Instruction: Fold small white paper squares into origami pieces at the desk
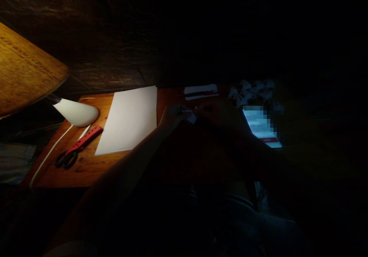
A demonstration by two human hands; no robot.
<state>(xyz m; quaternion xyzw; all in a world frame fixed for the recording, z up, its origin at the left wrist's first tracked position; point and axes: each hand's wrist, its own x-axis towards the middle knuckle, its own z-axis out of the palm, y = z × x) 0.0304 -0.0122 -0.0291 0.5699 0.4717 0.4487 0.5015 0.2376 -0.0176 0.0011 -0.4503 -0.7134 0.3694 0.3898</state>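
Note:
Near the middle of the table, my left hand point(173, 113) is closed on a small piece of white folded paper point(192, 118). My right hand point(212, 111) meets it from the other side, its fingers pinching the same paper. Deep shadow covers both hands, so the single fingers are hard to make out. To the left of my left hand lies a stack of white paper sheets point(129, 121). Just beyond the hands, a dark slim tool with a red part point(202, 93) rests on a white paper strip point(201, 87); its kind is unclear.
A lamp with a woven shade point(25, 69) and white base point(79, 112) stands at the left. Black-handled scissors point(66, 159) in a red cover lie before it, beside a white cord point(48, 155). At right are a lit screen device point(258, 124) and several folded paper pieces point(251, 92).

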